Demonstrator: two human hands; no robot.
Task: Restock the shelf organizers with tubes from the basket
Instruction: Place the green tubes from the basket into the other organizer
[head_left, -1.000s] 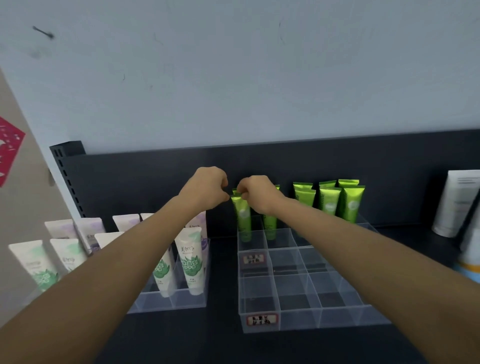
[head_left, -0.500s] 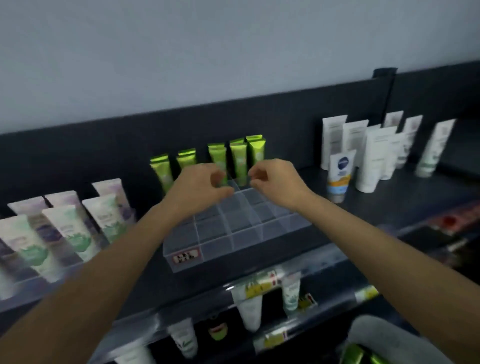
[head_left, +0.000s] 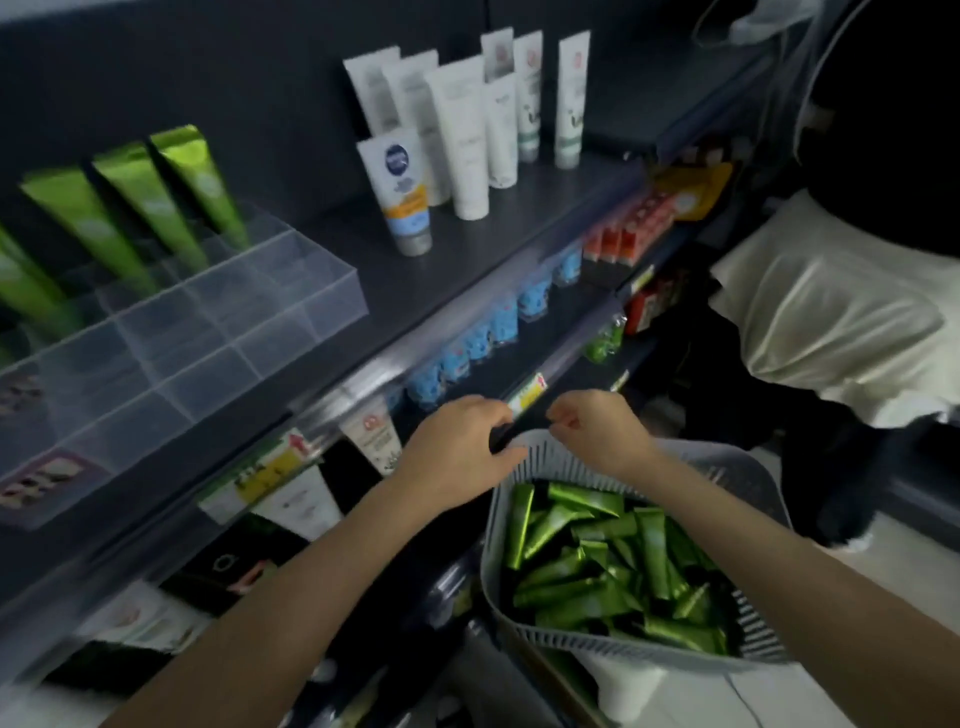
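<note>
Dark shelf carries three green tubes in an organizer, perhaps seven white tubes, while left hand and right hand, loosely curled and empty, hover over the basket.

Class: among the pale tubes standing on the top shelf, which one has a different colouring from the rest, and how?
The front tube, nearest the shelf edge. It alone has a dark blue round logo and orange and light blue bands; the white tubes behind it are mostly plain.

Glossy green tubes, slotted plastic basket
</note>
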